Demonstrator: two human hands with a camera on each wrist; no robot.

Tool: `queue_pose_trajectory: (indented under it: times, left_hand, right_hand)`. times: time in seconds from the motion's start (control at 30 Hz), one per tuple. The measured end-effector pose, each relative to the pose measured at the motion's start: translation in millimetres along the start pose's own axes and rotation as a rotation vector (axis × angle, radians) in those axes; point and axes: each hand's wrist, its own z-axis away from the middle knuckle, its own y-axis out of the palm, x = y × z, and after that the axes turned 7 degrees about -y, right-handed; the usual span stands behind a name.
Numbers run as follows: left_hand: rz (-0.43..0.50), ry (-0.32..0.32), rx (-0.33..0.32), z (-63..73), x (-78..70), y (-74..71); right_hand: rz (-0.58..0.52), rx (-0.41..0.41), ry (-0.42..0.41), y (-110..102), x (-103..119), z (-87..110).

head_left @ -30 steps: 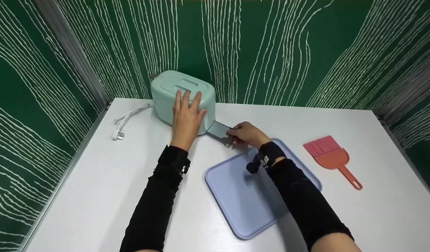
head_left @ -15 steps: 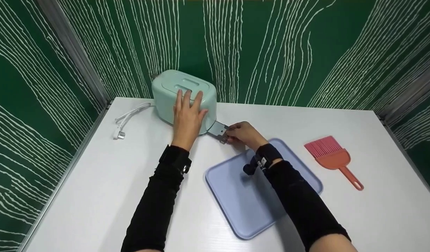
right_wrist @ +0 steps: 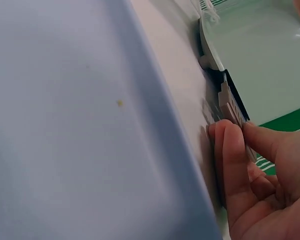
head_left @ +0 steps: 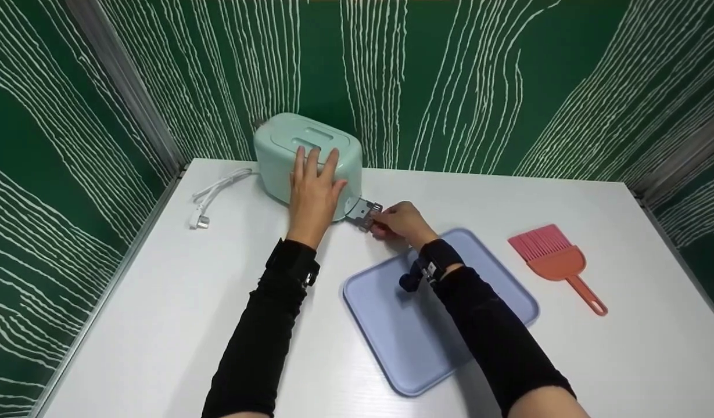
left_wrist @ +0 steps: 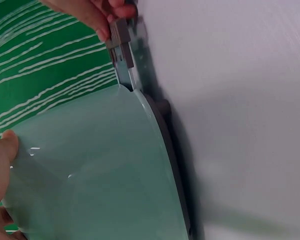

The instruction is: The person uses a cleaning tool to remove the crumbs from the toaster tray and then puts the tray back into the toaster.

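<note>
A mint-green toaster (head_left: 310,157) stands at the back of the white table. My left hand (head_left: 315,200) rests on it with fingers spread over its top edge and thumb toward its right end. In the left wrist view, part of that hand lies at the toaster's edge. My right hand (head_left: 403,222) pinches the grey end of the metal crumb tray (head_left: 362,213) between thumb and fingers. The crumb tray's other part is hidden inside the toaster's base. From the right wrist view, the thumb lies on one face of the tray's ribbed end (right_wrist: 231,105), fingers on the other.
A blue tray (head_left: 391,348) lies under my right forearm; a small yellow crumb (right_wrist: 120,103) is on it. To its right is a red brush with an orange dustpan-like handle piece (head_left: 560,264). A white power cord (head_left: 217,186) lies left of the toaster, before a green wall.
My right hand has moved left toward the toaster, and the crumb tray has slid further in, so less of it shows. The left hand has stayed on the toaster.
</note>
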Motion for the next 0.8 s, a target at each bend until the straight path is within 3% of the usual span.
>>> queue_pose_trajectory:
  times: [0.63, 0.8]
  left_hand:
    - [-0.002, 0.015, -0.022, -0.3, 0.2, 1.0]
    - [-0.008, 0.014, -0.024, -0.5, 0.3, 1.7]
  right_hand:
    - [0.011, -0.056, -0.021, 28, 15, -10.6]
    - [0.069, -0.079, -0.048, 31, 17, -10.5]
